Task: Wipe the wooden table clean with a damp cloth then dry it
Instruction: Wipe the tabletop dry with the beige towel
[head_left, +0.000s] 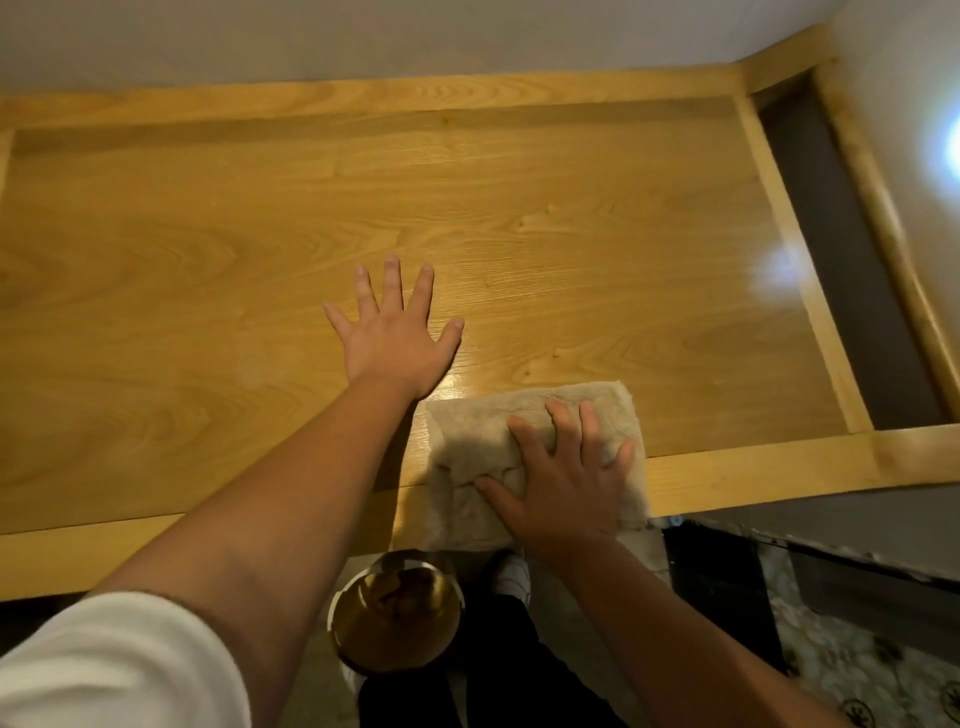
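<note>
The wooden table (208, 249) fills the view, with a lighter raised frame round its panel. A folded beige cloth (478, 431) lies on the near edge, slightly right of centre, hanging a little over the rim. My right hand (566, 483) presses flat on the cloth, its fingers spread and dug into the fabric. My left hand (395, 332) rests palm down on the bare wood just left of and beyond the cloth, fingers apart, holding nothing. A wet sheen shows on the wood between the left hand and the cloth.
A metal bowl (397, 618) stands on the floor below the table's near edge, under the cloth. A dark gap (841, 249) runs along the table's right side beside the wall. A patterned floor (857, 670) lies at the lower right. A lamp's glare (779, 265) reflects on the right part.
</note>
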